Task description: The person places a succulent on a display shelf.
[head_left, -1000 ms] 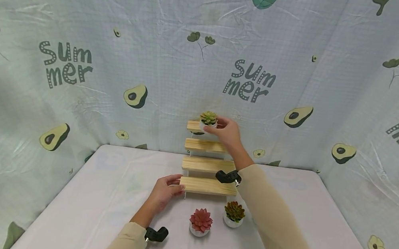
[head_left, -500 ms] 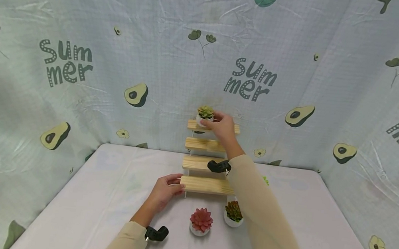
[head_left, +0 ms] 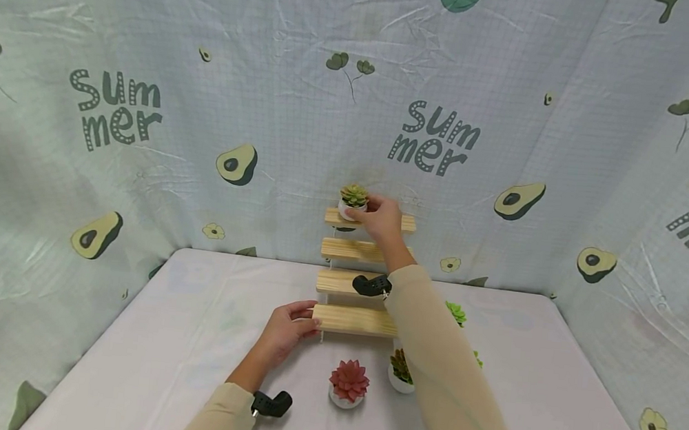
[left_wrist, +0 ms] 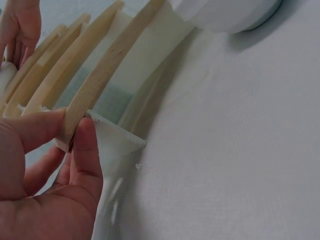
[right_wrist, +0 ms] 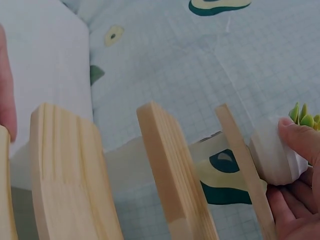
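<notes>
The person's right hand (head_left: 383, 219) has its thumb and fingers clamped round the white pot (head_left: 353, 209) of a green succulent — the pot sits near the left end of the top slat (head_left: 407, 224). The left hand (head_left: 283, 330) pinches the left end of the lowest slat (head_left: 353, 320). On the counter (head_left: 236, 301) stand a red succulent (head_left: 349, 381) and, partly behind the right sleeve (head_left: 453, 385), a darker succulent (head_left: 401, 368).

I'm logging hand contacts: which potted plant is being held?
The yellow-green plant at the top shelf: the right hand grips its white pot. The red plant and the others in view are untouched.
</notes>
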### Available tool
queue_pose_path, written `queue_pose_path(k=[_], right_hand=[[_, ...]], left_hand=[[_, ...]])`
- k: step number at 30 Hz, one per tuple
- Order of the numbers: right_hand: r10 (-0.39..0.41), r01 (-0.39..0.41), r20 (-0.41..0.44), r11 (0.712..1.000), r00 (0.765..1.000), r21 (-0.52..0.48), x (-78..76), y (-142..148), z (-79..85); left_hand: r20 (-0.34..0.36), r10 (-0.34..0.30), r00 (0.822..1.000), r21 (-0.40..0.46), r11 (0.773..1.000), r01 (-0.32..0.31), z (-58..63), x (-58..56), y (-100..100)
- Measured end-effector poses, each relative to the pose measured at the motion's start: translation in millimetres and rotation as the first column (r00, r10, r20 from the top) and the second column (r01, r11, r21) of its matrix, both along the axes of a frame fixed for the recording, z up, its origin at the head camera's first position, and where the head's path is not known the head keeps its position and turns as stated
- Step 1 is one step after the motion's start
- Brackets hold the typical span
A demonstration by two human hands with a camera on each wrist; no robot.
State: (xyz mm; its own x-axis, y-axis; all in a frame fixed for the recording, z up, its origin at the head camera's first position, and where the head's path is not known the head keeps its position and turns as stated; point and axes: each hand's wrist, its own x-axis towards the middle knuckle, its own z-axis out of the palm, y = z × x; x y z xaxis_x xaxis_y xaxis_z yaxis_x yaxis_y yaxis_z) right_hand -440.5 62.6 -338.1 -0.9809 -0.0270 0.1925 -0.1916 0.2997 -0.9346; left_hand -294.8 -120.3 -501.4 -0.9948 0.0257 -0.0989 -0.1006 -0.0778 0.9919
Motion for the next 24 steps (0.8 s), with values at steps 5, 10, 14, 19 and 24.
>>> queue_pose_path(k=[5,10,14,19,24], right_hand=[[-0.002,0.002,-0.006,1.0,1.0,0.008,0.3,0.4,0.1],[-0.001,0.003,-0.058,0.999,0.998,0.036,3.9,-0.8,-2.0],[0.027,-0.023,-0.083,0.999,0.996,0.048,13.1,-2.0,-4.5],[0.023,-0.021,-0.066,0.999,0.998,0.033,22.7,2.6,-7.8],[0.05,-0.047,-0.066,0.998,0.997,0.041,33.5,15.5,-11.8]], left_hand=[[-0.005,0.003,1.0,0.006,1.0,-0.003,0.7,0.3,0.5],[-0.001,0.003,1.0,-0.004,1.0,-0.003,-0.1,0.6,0.2],[0.002,0.011,1.0,-0.008,1.0,-0.011,-0.7,2.0,-0.3],[-0.006,0.013,1.0,-0.002,1.0,-0.013,0.3,2.3,-0.3],[-0.02,0.012,1.0,-0.006,1.0,-0.012,0.8,0.8,1.2]])
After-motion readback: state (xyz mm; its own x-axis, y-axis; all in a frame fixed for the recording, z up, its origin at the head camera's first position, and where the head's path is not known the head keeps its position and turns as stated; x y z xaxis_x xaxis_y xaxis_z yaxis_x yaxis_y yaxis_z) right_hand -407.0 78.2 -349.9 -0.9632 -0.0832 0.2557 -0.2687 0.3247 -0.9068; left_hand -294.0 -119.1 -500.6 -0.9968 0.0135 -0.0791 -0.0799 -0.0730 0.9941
